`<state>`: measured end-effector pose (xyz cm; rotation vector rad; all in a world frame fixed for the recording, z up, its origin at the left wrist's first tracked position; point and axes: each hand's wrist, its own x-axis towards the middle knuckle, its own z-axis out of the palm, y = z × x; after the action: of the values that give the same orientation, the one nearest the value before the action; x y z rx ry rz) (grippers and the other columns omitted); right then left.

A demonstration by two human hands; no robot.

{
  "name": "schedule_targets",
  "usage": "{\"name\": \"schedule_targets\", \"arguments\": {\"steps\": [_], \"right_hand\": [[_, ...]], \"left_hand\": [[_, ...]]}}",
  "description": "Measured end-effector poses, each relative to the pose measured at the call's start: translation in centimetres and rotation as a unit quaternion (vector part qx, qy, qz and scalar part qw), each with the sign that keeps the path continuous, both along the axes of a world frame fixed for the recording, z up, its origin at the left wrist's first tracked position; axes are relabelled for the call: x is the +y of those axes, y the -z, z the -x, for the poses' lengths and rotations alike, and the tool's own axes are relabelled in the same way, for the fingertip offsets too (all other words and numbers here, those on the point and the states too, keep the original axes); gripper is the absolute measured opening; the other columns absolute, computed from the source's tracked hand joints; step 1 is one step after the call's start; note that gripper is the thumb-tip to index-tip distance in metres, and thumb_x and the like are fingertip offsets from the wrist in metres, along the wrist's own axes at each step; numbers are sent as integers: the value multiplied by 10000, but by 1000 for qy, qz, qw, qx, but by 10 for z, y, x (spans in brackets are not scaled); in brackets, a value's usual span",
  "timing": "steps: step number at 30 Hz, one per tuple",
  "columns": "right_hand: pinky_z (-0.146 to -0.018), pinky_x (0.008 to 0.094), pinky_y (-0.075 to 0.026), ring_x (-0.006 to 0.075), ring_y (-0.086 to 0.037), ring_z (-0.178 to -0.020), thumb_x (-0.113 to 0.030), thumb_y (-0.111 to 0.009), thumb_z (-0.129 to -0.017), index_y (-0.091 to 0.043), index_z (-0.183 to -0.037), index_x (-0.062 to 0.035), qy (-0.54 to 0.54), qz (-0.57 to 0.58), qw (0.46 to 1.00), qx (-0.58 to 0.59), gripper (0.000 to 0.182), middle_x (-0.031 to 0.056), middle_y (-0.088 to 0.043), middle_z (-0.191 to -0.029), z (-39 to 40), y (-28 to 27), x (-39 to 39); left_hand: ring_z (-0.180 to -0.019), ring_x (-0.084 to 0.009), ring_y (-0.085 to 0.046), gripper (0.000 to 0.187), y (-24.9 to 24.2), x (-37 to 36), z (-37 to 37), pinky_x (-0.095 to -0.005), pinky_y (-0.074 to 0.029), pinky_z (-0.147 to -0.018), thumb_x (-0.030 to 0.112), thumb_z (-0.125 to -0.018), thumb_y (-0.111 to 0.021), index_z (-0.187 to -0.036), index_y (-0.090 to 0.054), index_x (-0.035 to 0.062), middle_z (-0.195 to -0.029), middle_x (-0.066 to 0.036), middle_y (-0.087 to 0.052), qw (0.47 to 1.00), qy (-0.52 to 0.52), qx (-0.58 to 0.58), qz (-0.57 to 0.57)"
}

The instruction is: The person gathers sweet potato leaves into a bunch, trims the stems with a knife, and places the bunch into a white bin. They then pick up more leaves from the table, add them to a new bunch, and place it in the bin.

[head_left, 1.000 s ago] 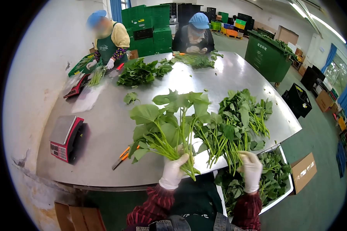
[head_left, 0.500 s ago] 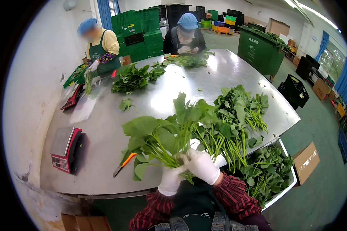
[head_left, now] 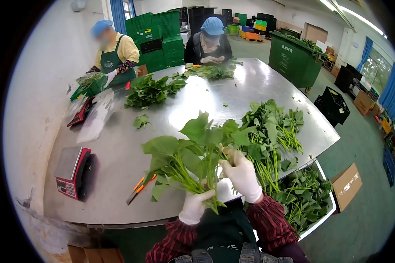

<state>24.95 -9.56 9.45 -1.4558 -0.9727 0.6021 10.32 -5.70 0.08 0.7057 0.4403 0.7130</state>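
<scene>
right hand (head_left: pixel 243 177) just up off left hand (head_left: pixel 194 208), now beside leafy bunch (head_left: pixel 192 160), curled; cannot tell if pinching anything. left hand, clenched round bunch's base, seemingly bears it alone over table (head_left: pixel 118 153), beside greens pile (head_left: pixel 267 127).

- Stained white wall (head_left: pixel 35 109) along the bench (head_left: pixel 107 151)'s left edge
- Green floor (head_left: pixel 360 144) beyond its right edge
- Blue curtain (head_left: pixel 393 90) beside a window (head_left: pixel 374 65), past that edge
- Lit ceiling tube (head_left: pixel 360 20)

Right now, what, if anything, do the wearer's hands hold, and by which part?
The left hand grips bunched leafy greens by their lower stems; whether the right hand holds anything cannot be told.
</scene>
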Motion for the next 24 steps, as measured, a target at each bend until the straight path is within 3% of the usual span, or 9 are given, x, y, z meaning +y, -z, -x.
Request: {"name": "schedule_targets", "arguments": {"steps": [8,12,15,16,17,18,20,21,24], "right_hand": [[-455,237,-396,107,-527,-471,-117,-595,-850,-580,-812,12,-47,-7,989,-140,135,75,-558,-627,1,19,0],[-437,219,-352,75,-465,-466,-119,-600,-831,-578,-757,12,-115,70,970,200,152,0,-505,-567,-9,-10,-63],[-388,220,-327,73,-459,-416,-89,-607,-827,-619,-725,6,-97,84,975,182,140,68,-626,-631,-56,23,-106],[-381,244,-342,89,-470,-394,-113,-608,-834,-638,-741,-3,-78,220,968,93,148,79,-630,-623,-73,24,-109],[-383,257,-351,101,-470,-379,-136,-607,-839,-644,-757,-5,-23,250,927,-280,159,80,-609,-591,-99,60,-120],[-384,271,-360,113,-470,-364,-159,-606,-845,-650,-772,-8,37,244,751,-612,173,82,-588,-558,-116,92,-129],[-398,286,-382,130,-498,-369,-184,-587,-862,-652,-781,-16,94,153,930,-321,197,84,-541,-511,-109,85,-128],[-415,262,-399,113,-523,-402,-169,-588,-860,-647,-797,-8,132,209,963,-104,182,71,-543,-518,-83,44,-118],[-445,227,-416,93,-522,-438,-107,-611,-838,-650,-939,1,68,94,990,-82,154,70,-614,-658,-41,1,-89]], "left_hand": [[-844,-197,-583,342,1,-3,-3,-349,-506,-750,-27,-803,-586,-1135,-509,-4,-970,-75,-569,999,1,-32,20],[-829,-203,-586,309,3,6,4,-358,-505,-719,-5,-824,-565,-1128,-509,-8,-933,-74,-571,998,11,-4,64],[-811,-202,-586,301,4,8,6,-344,-501,-682,-3,-827,-558,-1123,-508,-13,-908,-74,-567,997,-9,0,73],[-799,-200,-585,302,4,8,6,-335,-498,-664,-4,-825,-559,-1122,-507,-16,-900,-74,-564,997,-15,1,71],[-799,-200,-585,302,4,6,7,-335,-498,-664,-4,-825,-559,-1122,-507,-16,-900,-74,-564,997,-13,0,73],[-794,-198,-583,303,4,6,5,-331,-496,-655,-5,-823,-559,-1121,-506,-19,-900,-75,-562,998,-10,-1,63],[-788,-195,-580,304,3,5,1,-327,-493,-647,-6,-821,-560,-1120,-505,-21,-900,-75,-560,999,1,-2,54],[-785,-193,-579,301,4,4,-1,-327,-493,-648,-2,-820,-563,-1115,-506,-23,-900,-76,-560,999,6,1,43],[-775,-190,-575,298,0,-4,-4,-324,-492,-654,11,-819,-567,-1109,-508,-25,-889,-80,-561,999,16,18,32]]}}
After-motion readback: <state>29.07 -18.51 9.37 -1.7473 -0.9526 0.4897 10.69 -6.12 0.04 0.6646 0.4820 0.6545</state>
